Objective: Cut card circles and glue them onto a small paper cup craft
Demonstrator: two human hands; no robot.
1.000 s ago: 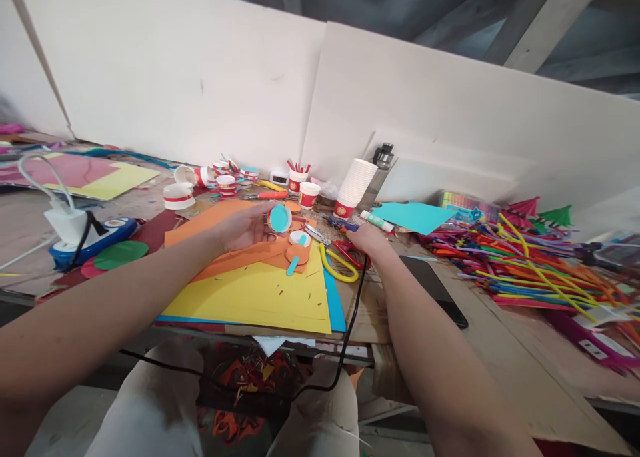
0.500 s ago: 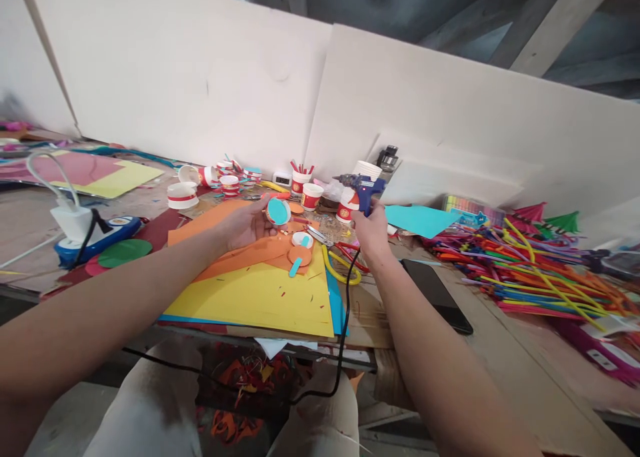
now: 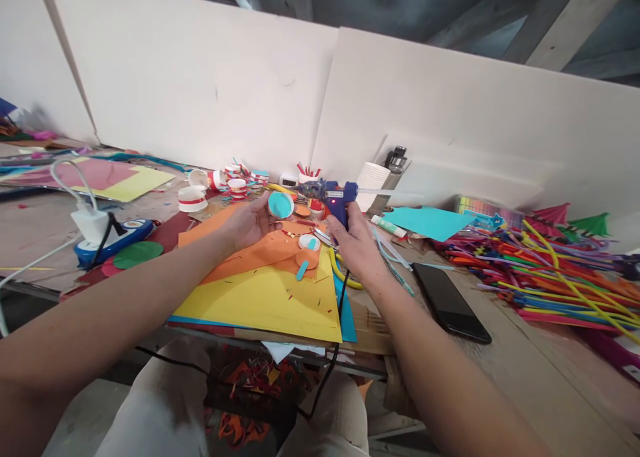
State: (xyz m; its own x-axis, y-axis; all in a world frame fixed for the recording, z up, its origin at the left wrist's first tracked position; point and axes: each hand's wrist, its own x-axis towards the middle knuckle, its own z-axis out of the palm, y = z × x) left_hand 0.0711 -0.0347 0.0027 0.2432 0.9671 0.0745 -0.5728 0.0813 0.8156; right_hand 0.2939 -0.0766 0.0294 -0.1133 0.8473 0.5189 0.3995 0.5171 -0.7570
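Note:
My left hand (image 3: pixel 247 225) is closed around a small paper cup piece with a teal disc (image 3: pixel 281 204) on it, held above the orange paper (image 3: pixel 253 250). My right hand (image 3: pixel 354 242) grips a blue hot glue gun (image 3: pixel 334 197), its nozzle pointing left toward the teal disc and close to it. The gun's black cord (image 3: pixel 336 323) hangs down over the table's front edge. Below the hands lie an orange paper circle with a small cup piece and teal strip (image 3: pixel 307 254) on a yellow sheet (image 3: pixel 270 297).
Yellow-handled scissors (image 3: pixel 345 277) and a black phone (image 3: pixel 450 302) lie right of my hand. A heap of coloured pipe cleaners (image 3: pixel 555 270) fills the right side. Stacked white cups (image 3: pixel 373 180), cut red-and-white cups (image 3: pixel 193 199), a glue stick (image 3: pixel 387 226) and a power strip with charger (image 3: pixel 107 233) stand around.
My right hand picked the glue gun up from the table and brought it left to the teal disc held in my left hand. The view shifted slightly to the left.

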